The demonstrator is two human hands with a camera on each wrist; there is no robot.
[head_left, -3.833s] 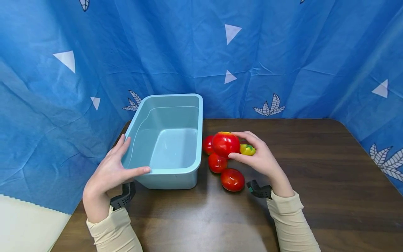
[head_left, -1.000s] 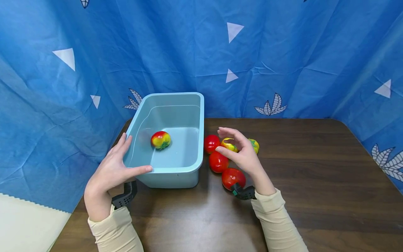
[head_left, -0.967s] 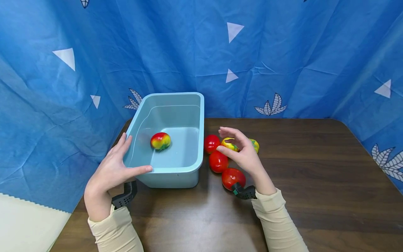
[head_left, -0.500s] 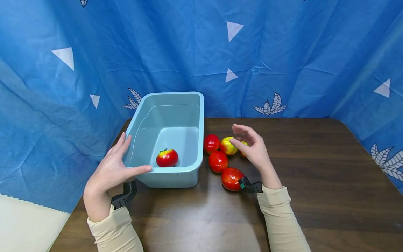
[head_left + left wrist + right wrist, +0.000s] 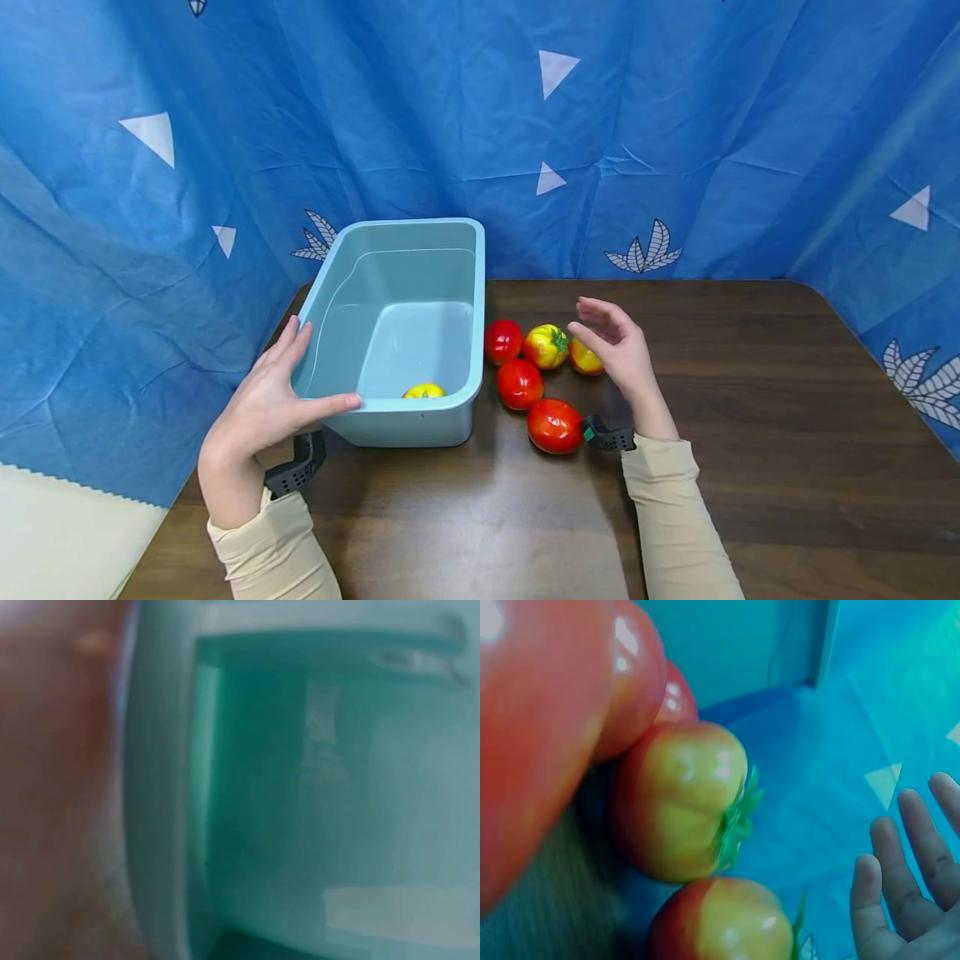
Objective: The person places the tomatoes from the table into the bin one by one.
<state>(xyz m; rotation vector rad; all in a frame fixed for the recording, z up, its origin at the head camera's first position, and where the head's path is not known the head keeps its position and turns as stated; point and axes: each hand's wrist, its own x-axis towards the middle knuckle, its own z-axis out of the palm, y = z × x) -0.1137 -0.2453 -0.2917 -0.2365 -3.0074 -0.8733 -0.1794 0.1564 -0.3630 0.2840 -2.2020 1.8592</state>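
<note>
My left hand [image 5: 266, 408] rests against the near left corner of a light blue plastic bin [image 5: 474, 333], its fingers straight along the left side and its thumb on the front rim. Inside the bin, a yellow tomato [image 5: 424, 391] is partly hidden behind the near rim. Right of the bin, my right hand [image 5: 622, 354] hovers with fingers apart, holding nothing. Closest to it is a yellow-red tomato [image 5: 585, 357], partly covered by the fingers in the head view. Beside that sits another yellow-red tomato [image 5: 546, 347] with a green calyx, clearly seen in the right wrist view.
Three red tomatoes, one at the bin's side [image 5: 503, 342], a second [image 5: 520, 384] and a larger one nearest me [image 5: 555, 426], lie on the dark wooden table [image 5: 750, 433]. A blue curtain [image 5: 675, 125] hangs behind and around the table.
The right hand released a tomato into the bin, then moved right past the yellow-red tomatoes. The tomato in the bin rolled toward the near wall. The left hand stayed put.
</note>
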